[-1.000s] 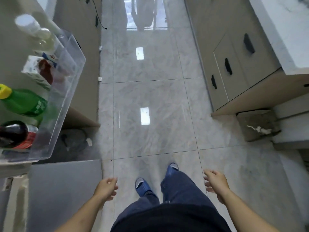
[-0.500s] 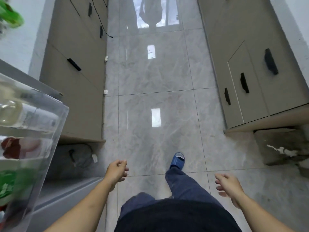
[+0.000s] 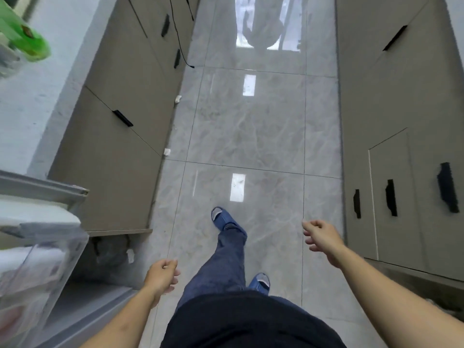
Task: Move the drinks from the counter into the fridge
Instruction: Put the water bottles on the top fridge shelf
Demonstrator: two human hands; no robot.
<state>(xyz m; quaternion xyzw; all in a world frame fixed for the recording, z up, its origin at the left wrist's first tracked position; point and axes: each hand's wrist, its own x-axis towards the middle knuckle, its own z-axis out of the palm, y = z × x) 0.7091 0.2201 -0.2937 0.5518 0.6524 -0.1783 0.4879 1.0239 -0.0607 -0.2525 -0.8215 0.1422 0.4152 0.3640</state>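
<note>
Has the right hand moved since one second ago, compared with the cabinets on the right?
Yes. The right hand has swung forward and now hangs level with the black cabinet handles, open and empty.

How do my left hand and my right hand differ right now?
The left hand hangs low, close to the clear fridge door bin; the right hand is out further ahead, near the cabinets on the other side. The left hand's fingers are curled in loosely; the right hand's fingers are spread a little more. Both hands hold nothing and hang over the grey tiled floor.
</note>
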